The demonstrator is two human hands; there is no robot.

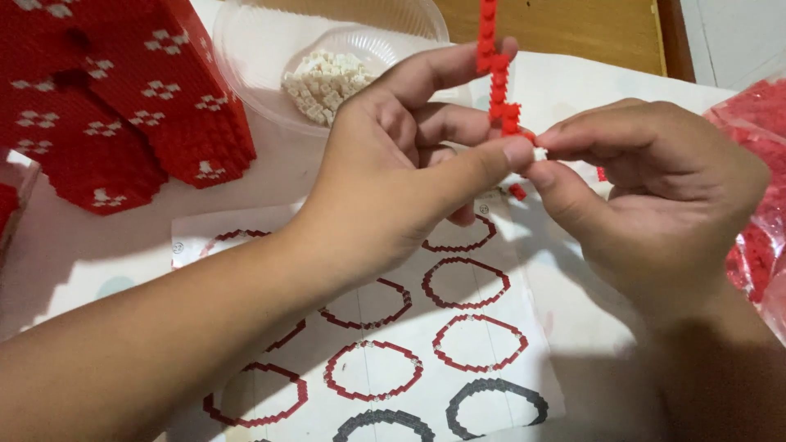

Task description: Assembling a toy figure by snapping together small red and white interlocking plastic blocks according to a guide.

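My left hand [409,172] pinches a thin, stepped chain of tiny red bricks [494,78] that rises upright to the top of the view. My right hand [655,196] presses a small white brick [539,153] against the chain's lower end, held between thumb and forefinger. Both hands meet above a printed instruction sheet [458,327] showing several red and dark ring outlines. A loose red brick [517,191] lies on the sheet just below the fingertips.
A clear plastic bowl [262,49] with several white bricks [323,82] stands at the back. A large built red block structure with white flower patterns [123,98] lies at the back left. A bag of red bricks [757,205] sits at the right edge.
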